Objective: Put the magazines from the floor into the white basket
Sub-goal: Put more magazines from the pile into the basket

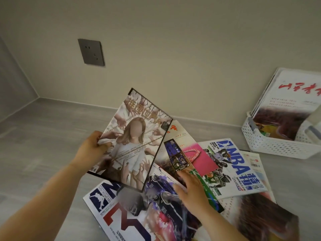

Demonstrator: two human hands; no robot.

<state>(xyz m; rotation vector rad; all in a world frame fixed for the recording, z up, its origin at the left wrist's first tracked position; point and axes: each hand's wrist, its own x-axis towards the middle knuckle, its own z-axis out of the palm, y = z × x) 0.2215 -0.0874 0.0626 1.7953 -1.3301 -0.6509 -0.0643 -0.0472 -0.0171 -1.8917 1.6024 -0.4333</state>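
My left hand [93,147] grips the left edge of a magazine with a woman in white and many hands on its cover [133,141], lifted and tilted above the pile. My right hand [190,188] lies flat with fingers spread on the pile, over a narrow green-edged magazine [178,157]. Under it lie a purple basketball magazine [139,216], a white NBA magazine [232,164] and a pink-covered one [198,157]. The white perforated basket [271,145] stands at the right against the wall, holding upright magazines, the front one white with red script [295,100].
The grey floor [43,136] stretches to the left of the pile up to the room's corner. A grey wall socket [91,52] sits on the beige wall. More magazines [264,218] spread toward the bottom right.
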